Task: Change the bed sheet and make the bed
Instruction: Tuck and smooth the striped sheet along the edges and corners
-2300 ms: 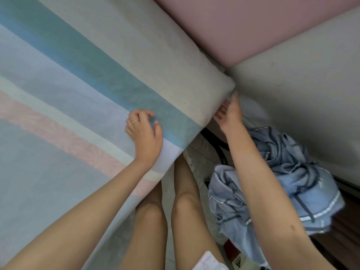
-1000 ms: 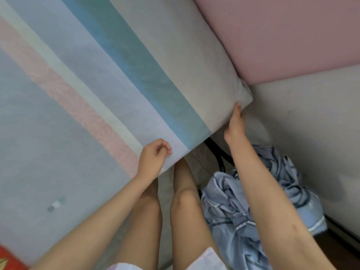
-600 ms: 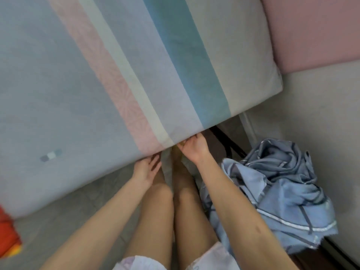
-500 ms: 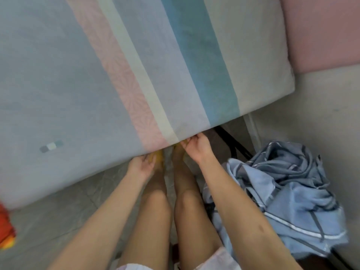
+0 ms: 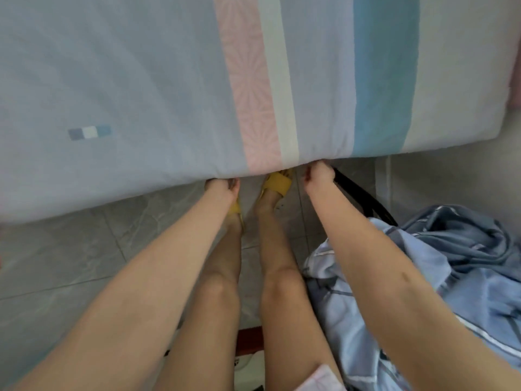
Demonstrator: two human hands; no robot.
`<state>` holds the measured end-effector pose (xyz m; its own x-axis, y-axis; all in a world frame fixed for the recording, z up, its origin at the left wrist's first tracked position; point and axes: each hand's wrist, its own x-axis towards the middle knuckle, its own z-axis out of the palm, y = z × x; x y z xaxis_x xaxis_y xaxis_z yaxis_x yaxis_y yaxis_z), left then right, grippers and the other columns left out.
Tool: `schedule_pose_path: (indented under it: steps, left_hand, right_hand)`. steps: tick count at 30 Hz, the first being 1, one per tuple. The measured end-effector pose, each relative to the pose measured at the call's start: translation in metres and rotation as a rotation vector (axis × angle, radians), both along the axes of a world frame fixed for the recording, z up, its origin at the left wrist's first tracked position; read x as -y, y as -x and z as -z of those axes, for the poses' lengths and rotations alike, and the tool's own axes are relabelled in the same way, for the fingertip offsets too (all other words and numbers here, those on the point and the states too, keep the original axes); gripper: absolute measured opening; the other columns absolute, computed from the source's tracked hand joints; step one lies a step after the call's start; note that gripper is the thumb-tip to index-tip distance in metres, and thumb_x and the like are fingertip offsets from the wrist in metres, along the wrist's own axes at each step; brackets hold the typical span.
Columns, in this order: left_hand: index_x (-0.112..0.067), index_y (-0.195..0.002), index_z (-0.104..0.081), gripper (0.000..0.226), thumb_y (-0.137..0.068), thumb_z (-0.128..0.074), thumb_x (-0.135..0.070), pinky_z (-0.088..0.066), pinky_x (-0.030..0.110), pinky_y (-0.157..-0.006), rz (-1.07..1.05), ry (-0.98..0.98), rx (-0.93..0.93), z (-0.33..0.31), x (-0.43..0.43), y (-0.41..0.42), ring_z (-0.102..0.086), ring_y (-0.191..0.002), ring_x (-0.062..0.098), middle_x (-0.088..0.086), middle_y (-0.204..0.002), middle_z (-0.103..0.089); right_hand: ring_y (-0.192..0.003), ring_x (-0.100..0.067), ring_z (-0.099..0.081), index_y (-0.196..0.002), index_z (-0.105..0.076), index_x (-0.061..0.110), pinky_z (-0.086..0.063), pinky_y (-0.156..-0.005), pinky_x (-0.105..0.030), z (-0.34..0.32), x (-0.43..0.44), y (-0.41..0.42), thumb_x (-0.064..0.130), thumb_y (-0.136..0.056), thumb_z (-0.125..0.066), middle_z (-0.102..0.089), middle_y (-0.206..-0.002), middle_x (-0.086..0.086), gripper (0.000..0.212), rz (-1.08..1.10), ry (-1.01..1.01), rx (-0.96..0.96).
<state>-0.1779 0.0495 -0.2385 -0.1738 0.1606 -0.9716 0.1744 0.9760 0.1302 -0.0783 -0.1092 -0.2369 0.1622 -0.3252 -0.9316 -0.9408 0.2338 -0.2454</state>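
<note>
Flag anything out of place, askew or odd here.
Only the crumpled blue sheet, dumped in a heap at the right. The striped sheet lies smooth, with the left hand and right hand gripping its near edge.

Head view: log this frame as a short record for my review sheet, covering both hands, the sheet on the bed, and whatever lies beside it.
left hand: grips the near edge of the striped sheet, fingers curled under
right hand: grips the same edge further right, below the lilac band
striped sheet: spread smooth over the mattress
blue bedding: crumpled heap at right, off the bed
floor: grey tiles
yellow slippers: on the person's feet, by the bed edge
</note>
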Motion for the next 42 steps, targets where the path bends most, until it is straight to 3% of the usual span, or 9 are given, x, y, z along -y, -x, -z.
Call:
schedule_pose_path:
  steps: [3, 6, 10, 15, 22, 31, 36, 39, 42]
  left_hand:
    - [-0.015, -0.104, -0.055, 0.021, -0.097, -0.038, -0.005, -0.048, 0.03, -0.052, 0.073, -0.077, -0.031, -0.001, 0.0, -0.005, -0.058, -0.066, 0.015, 0.004, -0.08, -0.062]
    - [-0.008, -0.125, -0.051, 0.034, -0.097, -0.035, 0.002, -0.052, 0.029, -0.062, 0.144, -0.066, 0.009, -0.012, 0.002, 0.011, -0.059, -0.094, 0.022, 0.009, -0.104, -0.057]
    - [-0.003, -0.086, -0.048, 0.042, -0.084, -0.013, 0.02, -0.038, 0.04, -0.102, 0.073, 0.026, 0.194, -0.05, -0.006, 0.027, -0.041, -0.132, 0.033, 0.009, -0.091, -0.049]
    - [-0.013, -0.101, -0.057, 0.019, -0.084, -0.061, -0.022, -0.041, 0.046, -0.098, -0.071, 0.056, 0.352, -0.083, -0.039, 0.023, -0.055, -0.115, 0.026, 0.006, -0.11, -0.063]
    - [-0.013, -0.087, -0.056, 0.027, -0.079, -0.076, -0.031, -0.051, 0.033, -0.057, -0.048, 0.052, 0.07, -0.086, -0.039, -0.006, -0.061, -0.068, 0.018, 0.004, -0.082, -0.065]
    - [-0.015, -0.095, -0.062, 0.008, -0.087, -0.066, -0.015, -0.052, 0.029, -0.081, -0.12, -0.049, 0.299, -0.098, -0.038, 0.014, -0.065, -0.085, 0.015, 0.001, -0.075, -0.073]
    - [-0.018, -0.098, -0.062, 0.018, -0.084, -0.07, -0.026, -0.047, 0.028, -0.088, 0.021, -0.087, 0.164, -0.091, -0.038, 0.007, -0.063, -0.094, 0.014, -0.002, -0.093, -0.07]
    - [-0.017, -0.116, -0.059, 0.069, -0.058, -0.081, -0.046, -0.051, 0.026, -0.075, 0.12, -0.113, -0.121, -0.084, -0.039, 0.009, -0.062, -0.096, 0.015, -0.003, -0.111, -0.065]
    - [-0.012, -0.115, -0.051, 0.065, -0.059, -0.065, -0.041, -0.051, 0.026, -0.059, 0.108, -0.169, -0.263, -0.096, -0.037, 0.0, -0.061, -0.095, 0.019, 0.004, -0.119, -0.059]
  right_hand:
    - [-0.124, -0.032, -0.05, -0.141, -0.035, -0.003, -0.051, -0.084, -0.035, -0.006, -0.017, -0.008, 0.006, -0.103, -0.025, -0.042, -0.144, -0.019, 0.041, 0.082, -0.034, -0.008]
    - [-0.128, -0.031, -0.046, -0.142, -0.037, 0.0, -0.043, -0.1, -0.036, -0.025, -0.022, -0.001, 0.007, -0.103, -0.03, -0.043, -0.144, -0.016, 0.04, 0.055, -0.042, -0.028]
    - [-0.124, -0.027, -0.051, -0.132, -0.051, 0.008, -0.046, -0.097, -0.031, -0.042, -0.012, -0.001, 0.014, -0.102, -0.033, -0.052, -0.139, -0.009, 0.035, 0.345, -0.129, 0.041]
    - [-0.119, -0.036, -0.055, -0.125, -0.056, 0.018, -0.04, -0.102, -0.059, -0.081, -0.021, -0.015, 0.064, -0.083, -0.051, -0.061, -0.125, -0.013, 0.063, 0.353, -0.493, 0.227]
    - [-0.11, -0.027, -0.058, -0.13, -0.049, 0.009, -0.05, -0.096, -0.042, -0.1, -0.038, -0.025, 0.03, -0.079, -0.077, -0.058, -0.125, -0.008, 0.062, 0.109, -0.064, 0.095]
    - [-0.11, -0.025, -0.061, -0.108, -0.056, 0.018, -0.05, -0.096, -0.045, -0.097, -0.014, -0.005, 0.012, -0.091, -0.06, -0.065, -0.115, -0.007, 0.019, 0.138, -0.389, 0.317]
    - [-0.11, -0.023, -0.06, -0.107, -0.056, 0.018, -0.049, -0.097, -0.043, -0.096, -0.017, -0.014, 0.013, -0.086, -0.069, -0.064, -0.114, -0.006, 0.025, 0.11, -0.231, 0.226]
    - [-0.109, -0.02, -0.05, -0.134, -0.04, 0.012, -0.043, -0.101, -0.035, -0.101, -0.024, -0.019, 0.012, -0.073, -0.079, -0.046, -0.133, -0.008, 0.073, 0.085, 0.24, 0.224]
    - [-0.122, -0.031, -0.042, -0.136, -0.039, 0.0, -0.034, -0.105, -0.04, -0.11, -0.039, -0.018, 0.002, -0.072, -0.065, -0.038, -0.137, -0.02, 0.069, -0.432, 0.86, 0.806]
